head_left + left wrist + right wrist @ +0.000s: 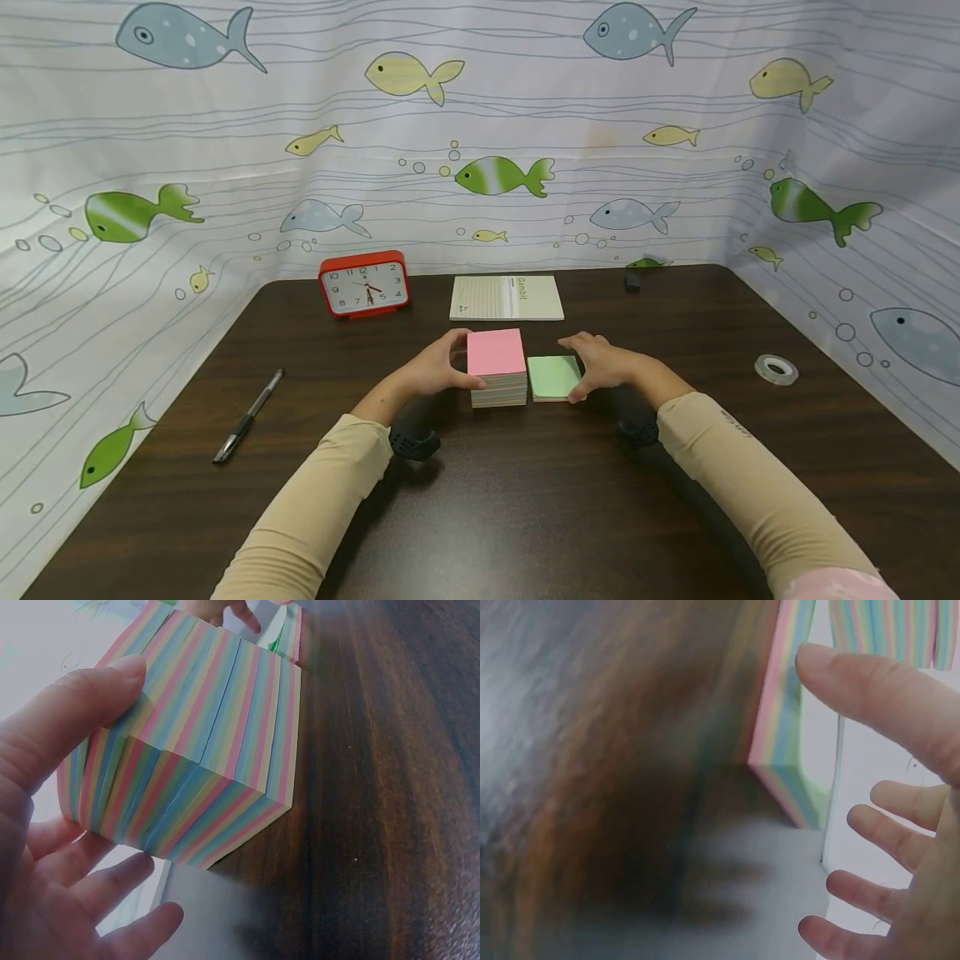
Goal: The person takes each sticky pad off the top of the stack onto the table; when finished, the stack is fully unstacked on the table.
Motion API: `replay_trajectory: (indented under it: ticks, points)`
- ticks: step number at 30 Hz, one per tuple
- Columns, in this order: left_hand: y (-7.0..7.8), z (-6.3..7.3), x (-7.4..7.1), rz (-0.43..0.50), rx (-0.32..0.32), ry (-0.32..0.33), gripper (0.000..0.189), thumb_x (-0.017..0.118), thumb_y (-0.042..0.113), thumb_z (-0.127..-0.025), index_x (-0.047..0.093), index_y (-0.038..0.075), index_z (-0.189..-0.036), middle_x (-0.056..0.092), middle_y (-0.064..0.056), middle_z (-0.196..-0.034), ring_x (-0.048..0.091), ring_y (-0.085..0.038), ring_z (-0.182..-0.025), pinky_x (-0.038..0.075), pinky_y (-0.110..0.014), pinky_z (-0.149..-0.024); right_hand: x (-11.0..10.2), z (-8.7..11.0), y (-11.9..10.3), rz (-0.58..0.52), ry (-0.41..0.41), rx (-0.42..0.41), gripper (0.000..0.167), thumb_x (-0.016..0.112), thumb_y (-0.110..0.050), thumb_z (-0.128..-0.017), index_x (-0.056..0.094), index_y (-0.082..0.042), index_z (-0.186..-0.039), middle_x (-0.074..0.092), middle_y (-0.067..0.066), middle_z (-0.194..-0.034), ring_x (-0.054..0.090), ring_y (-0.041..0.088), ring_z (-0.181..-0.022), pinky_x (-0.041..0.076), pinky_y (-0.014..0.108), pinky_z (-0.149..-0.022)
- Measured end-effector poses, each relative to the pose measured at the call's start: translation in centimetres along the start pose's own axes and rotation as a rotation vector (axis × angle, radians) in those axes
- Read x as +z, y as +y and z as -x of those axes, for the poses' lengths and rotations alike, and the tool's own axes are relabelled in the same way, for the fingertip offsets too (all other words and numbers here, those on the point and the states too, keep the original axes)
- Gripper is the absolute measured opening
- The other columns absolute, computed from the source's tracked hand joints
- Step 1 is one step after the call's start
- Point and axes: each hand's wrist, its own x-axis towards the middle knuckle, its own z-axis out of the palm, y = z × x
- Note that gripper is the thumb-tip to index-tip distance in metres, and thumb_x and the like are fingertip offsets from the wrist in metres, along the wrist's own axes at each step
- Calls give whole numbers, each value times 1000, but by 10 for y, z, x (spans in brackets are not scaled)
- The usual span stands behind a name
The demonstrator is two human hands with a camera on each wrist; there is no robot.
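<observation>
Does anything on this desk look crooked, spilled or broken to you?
Only a small thing: the tall paper stack in the left hand isn't perfectly even; the left wrist view shows thin dark gaps between its striped layers. Nothing looks spilled or broken.

Room before pink-topped stack [497, 353], notebook [506, 298] behind, green pad [551, 377] alongside
</observation>
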Motion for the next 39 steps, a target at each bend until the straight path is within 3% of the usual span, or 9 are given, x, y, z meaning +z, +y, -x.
replay_trajectory:
  ticks: [12,19,21,25,39]
  points:
    - [-3,-2,0,9,3,1,80,72,13,-70,22,-1,-131,29,-19,-133,29,-33,-122,28,-45,-95,-5,-1,-22,-43,35,-82,95,77,-30,-63,24,2,-135,29,20,-131,26,37,-117,30,51,-89]
    - [-31,-20,3,7,4,25,84,76,21,-66,25,5,-131,31,-12,-133,30,-28,-122,29,-43,-95,-5,-6,-35,-62,49,-109,95,75,-34,-65,22,-2,-136,25,18,-134,23,35,-120,29,50,-91]
    - [-33,-21,3,0,9,30,84,77,22,-66,25,6,-130,31,-11,-132,31,-28,-121,30,-42,-94,-6,-8,-39,-70,56,-117,95,75,-35,-66,21,-2,-137,23,18,-136,21,36,-121,28,51,-91]
    - [-34,-21,3,7,27,32,84,77,23,-66,26,6,-130,32,-11,-132,31,-28,-121,30,-43,-94,-7,-14,-48,-73,67,-128,97,73,-41,-66,19,-4,-137,21,17,-137,19,35,-123,27,52,-92]
    - [-30,-18,3,-5,56,19,79,75,19,-69,26,3,-129,34,-13,-130,34,-27,-119,31,-41,-94,-8,-32,-69,-45,60,-147,97,73,-44,-65,22,-2,-136,32,15,-130,30,30,-114,33,45,-88]
